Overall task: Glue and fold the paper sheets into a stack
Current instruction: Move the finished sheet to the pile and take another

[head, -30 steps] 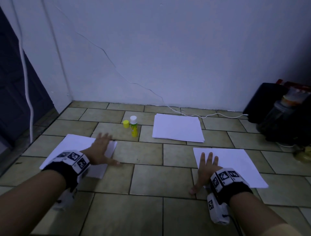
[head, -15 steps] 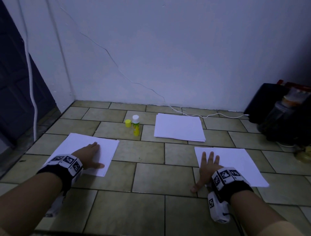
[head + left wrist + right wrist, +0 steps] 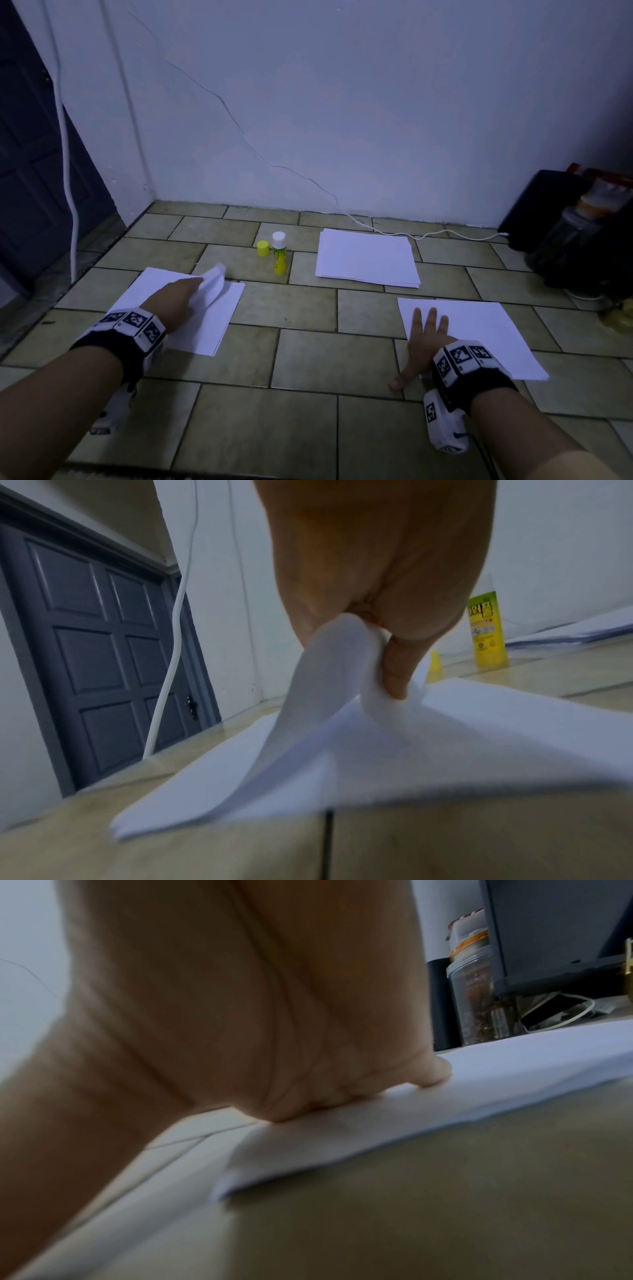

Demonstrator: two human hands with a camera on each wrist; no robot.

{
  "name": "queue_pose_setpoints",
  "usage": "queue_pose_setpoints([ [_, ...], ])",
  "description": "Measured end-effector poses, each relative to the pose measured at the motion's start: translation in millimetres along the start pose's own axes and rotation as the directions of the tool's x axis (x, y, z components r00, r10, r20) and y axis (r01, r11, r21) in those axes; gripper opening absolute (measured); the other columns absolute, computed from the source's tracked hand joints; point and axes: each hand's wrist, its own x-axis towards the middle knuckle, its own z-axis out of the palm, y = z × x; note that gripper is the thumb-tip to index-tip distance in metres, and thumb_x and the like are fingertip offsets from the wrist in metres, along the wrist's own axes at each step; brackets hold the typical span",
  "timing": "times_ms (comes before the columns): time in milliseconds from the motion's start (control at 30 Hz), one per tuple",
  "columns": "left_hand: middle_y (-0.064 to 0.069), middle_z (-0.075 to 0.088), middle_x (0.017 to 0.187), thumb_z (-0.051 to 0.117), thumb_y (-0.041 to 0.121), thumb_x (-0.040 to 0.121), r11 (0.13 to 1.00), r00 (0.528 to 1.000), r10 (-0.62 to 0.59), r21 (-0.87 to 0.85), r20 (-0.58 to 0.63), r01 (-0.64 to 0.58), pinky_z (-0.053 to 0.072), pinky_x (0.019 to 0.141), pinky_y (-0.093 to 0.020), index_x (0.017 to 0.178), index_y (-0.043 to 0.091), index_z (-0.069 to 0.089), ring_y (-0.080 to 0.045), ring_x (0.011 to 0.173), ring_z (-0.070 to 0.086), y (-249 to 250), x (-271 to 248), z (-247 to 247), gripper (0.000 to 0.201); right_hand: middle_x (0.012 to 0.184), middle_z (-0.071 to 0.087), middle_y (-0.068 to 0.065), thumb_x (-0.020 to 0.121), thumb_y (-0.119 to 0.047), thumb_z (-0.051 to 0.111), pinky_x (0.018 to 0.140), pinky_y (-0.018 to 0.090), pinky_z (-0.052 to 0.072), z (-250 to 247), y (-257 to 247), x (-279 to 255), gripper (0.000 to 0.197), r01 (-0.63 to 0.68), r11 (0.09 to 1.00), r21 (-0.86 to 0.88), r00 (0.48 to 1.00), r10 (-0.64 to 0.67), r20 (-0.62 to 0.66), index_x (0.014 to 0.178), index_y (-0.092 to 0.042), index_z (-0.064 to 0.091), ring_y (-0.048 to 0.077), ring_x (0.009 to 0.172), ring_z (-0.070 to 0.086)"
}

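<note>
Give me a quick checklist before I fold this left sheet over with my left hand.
1. Left hand pinches the lifted far corner of the white paper sheet on the left: ok.
2. Right hand presses flat on the other white paper sheet: ok.
3. Yellow glue stick with white tip upright, clear of the fold: ok.
4. Its yellow cap off, beside it: ok.
5. Glue applied on the left sheet: cannot tell.
6. White paper stack near the wall, undisturbed: ok.
</note>
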Motion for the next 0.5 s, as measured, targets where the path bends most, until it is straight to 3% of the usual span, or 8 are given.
queue_pose_setpoints([
  [133,-0.011,0.056,0.133,0.042,-0.005,0.09,0.995,0.991,-0.102,-0.007,-0.084,0.102,0.043,0.097,-0.038,0.141,0.01,0.04,-0.026,0.116,0.056,3,5,-22,0.053,0.152,-0.028,0.024,0.054,-0.065,0.079,0.116,0.053,0.005,-1,0,0,0.154,-0.005,1.0,-0.008,1.0,0.005,0.011,0.143,-0.004,-0.03,0.046,0.14,-0.021],
  [233,-0.018,0.057,0.127,0.05,-0.002,0.089,0.995,0.983,-0.078,-0.066,-0.167,0.068,0.047,0.084,-0.037,0.131,0.001,0.047,-0.03,0.108,0.058,16,9,-45,0.042,0.152,-0.027,0.025,0.054,-0.065,0.079,0.116,0.053,0.005,0,0,1,0.153,0.0,1.0,-0.008,1.0,0.0,-0.001,0.144,-0.004,-0.029,0.046,0.14,-0.02],
  [300,-0.018,0.055,0.125,0.051,-0.008,0.085,0.994,0.981,-0.001,-0.104,-0.195,-0.02,0.046,0.079,-0.037,0.132,-0.001,0.043,-0.031,0.103,0.057,43,2,-58,0.047,0.151,-0.029,0.024,0.053,-0.064,0.08,0.116,0.054,0.006,-2,0,3,0.154,0.001,1.0,0.002,1.0,-0.001,0.024,0.143,-0.005,-0.03,0.045,0.14,-0.022],
  [367,-0.015,0.049,0.131,0.051,-0.008,0.086,0.986,0.968,0.112,-0.099,-0.223,-0.137,0.046,0.089,-0.04,0.14,0.002,0.034,-0.029,0.112,0.053,74,-7,-62,0.057,0.151,-0.03,0.024,0.053,-0.064,0.08,0.116,0.054,0.008,-4,1,4,0.154,0.003,1.0,0.005,0.999,-0.003,0.042,0.143,-0.005,-0.03,0.045,0.14,-0.022],
  [500,-0.01,0.032,0.151,0.048,0.007,0.096,0.969,0.963,0.232,-0.055,-0.137,-0.241,0.029,0.1,-0.019,0.148,0.002,0.02,-0.022,0.133,0.04,128,-19,-40,0.06,0.152,-0.027,0.023,0.054,-0.073,0.073,0.116,0.052,0.01,-9,5,5,0.153,0.016,0.999,0.042,0.999,-0.018,0.039,0.143,-0.004,-0.029,0.043,0.142,-0.017],
])
